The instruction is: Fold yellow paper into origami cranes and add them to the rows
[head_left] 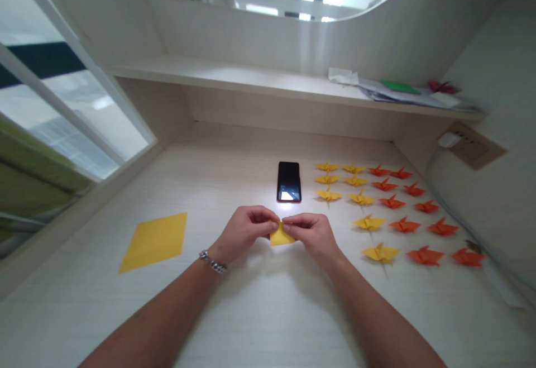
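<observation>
Between my two hands is a small folded piece of yellow origami paper [282, 236], held just above or on the desk. My left hand [252, 227] pinches its upper left edge between thumb and fingers. On the other side, my right hand [309, 230] grips the upper right edge the same way, the thumbs almost meeting. The fingertips cover the paper's top part, so its exact folds cannot be made out. A flat yellow paper sheet [156, 242] lies on the desk left of my left forearm, which wears a chain bracelet [213, 262].
A black phone [288, 181] lies beyond my hands. Rows of folded yellow paper cranes [368, 223] and orange paper cranes [404, 225] stand on the right. A cable [444, 203] runs down from a wall socket [477, 146]. Papers [402, 94] rest on the shelf [251, 80].
</observation>
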Tool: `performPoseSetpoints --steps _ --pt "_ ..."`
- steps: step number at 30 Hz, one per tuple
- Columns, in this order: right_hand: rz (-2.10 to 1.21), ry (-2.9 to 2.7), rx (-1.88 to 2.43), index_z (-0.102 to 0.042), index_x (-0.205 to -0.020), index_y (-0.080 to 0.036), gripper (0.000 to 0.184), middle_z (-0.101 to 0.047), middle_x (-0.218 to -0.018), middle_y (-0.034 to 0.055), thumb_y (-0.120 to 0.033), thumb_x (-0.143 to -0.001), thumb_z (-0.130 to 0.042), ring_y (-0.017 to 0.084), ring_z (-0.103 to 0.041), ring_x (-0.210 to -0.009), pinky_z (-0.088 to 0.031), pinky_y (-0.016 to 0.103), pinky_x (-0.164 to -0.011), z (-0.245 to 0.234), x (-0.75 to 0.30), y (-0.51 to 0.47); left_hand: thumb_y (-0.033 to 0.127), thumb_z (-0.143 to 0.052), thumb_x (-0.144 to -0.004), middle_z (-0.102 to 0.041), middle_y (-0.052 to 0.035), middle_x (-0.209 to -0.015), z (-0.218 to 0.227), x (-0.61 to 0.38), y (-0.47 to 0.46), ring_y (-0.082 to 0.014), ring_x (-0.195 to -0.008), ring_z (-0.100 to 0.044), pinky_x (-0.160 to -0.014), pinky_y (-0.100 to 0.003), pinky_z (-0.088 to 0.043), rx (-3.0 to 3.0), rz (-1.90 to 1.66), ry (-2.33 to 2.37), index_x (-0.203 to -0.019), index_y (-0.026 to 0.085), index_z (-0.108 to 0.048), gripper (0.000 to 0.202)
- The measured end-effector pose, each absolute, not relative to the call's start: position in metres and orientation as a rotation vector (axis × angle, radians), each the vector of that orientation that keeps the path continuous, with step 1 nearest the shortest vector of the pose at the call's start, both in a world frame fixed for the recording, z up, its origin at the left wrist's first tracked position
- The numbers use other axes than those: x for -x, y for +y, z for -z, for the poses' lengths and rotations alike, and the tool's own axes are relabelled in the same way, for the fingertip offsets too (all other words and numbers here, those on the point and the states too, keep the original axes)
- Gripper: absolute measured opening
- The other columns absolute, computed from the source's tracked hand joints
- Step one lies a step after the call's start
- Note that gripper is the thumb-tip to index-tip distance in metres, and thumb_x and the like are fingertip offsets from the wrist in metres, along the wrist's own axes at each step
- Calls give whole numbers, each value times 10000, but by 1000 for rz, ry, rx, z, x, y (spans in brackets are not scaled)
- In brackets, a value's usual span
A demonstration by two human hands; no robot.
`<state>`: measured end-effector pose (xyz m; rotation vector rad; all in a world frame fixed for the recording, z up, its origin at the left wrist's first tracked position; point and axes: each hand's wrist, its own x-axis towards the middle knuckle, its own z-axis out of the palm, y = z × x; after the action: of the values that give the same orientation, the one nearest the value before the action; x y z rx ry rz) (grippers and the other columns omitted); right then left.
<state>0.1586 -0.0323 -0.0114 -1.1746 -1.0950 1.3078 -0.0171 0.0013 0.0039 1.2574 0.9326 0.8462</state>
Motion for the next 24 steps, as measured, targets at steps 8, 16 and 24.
performPoseSetpoints --steps 8,16,24 --pt "-1376 -1084 1108 -773 -739 -205 172 -736 -711 58 -250 -574 -795 193 -649 -648 -523 346 -662 5 -160 -35 185 -708 -659 -677 -37 -690 -2 22 3 -137 -622 -603 -578 -229 -493 -1318 -895 889 -715 158 -720 63" --pt "-1582 -953 1096 -754 -763 -159 274 -706 -712 65 -398 -630 -770 193 -646 -678 -531 324 -625 1 -162 -35 215 -676 -702 -701 -59 -747 -6 24 2 -161 -687 -625 -641 -250 -510 -1546 -885 929 -739 161 -729 84" --pt "-1445 -1088 1197 -746 -769 -159 201 -698 -687 51 -314 -641 -759 156 -605 -601 -471 265 -540 9 -161 -34 223 -735 -674 -705 -55 -779 -5 22 4 -152 -701 -643 -661 -241 -518 -1431 -823 926 -786 159 -714 131"
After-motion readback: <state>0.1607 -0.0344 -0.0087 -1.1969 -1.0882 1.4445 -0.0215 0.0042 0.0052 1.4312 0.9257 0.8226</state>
